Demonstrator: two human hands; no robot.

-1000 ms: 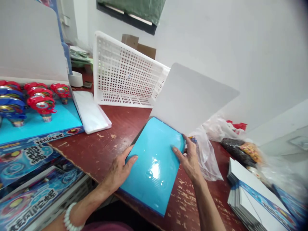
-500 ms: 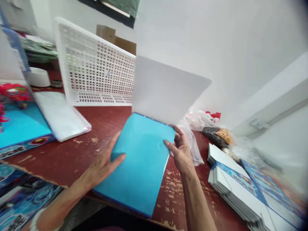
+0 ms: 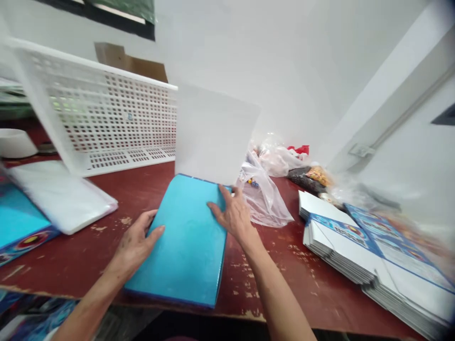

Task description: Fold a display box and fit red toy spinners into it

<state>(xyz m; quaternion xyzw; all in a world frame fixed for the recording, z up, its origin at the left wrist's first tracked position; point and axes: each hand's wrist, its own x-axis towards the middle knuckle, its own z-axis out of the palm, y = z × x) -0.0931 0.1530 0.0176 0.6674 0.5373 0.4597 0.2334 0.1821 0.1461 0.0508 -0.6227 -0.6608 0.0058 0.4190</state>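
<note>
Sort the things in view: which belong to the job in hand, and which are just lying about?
In hand:
- blue-topped box, white flap raised
- left hand, at its left edge
- right hand, at its upper-right corner

Untouched, probably lying about:
- white basket
- plastic bag
- folded cardboard stack (perhaps related)

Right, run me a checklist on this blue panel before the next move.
1. Left hand at the blue panel, thumb over its left edge: ok.
2. Right hand at the panel's far right corner: ok.
3. White flap standing up behind the panel's far edge: ok.
4. Folded carton stack apart from the panel, over on the right: ok.
5. Plastic bag free of the flap: cannot tell; they overlap in this view.
6. What lies beneath the panel: cannot tell; hidden.
</note>
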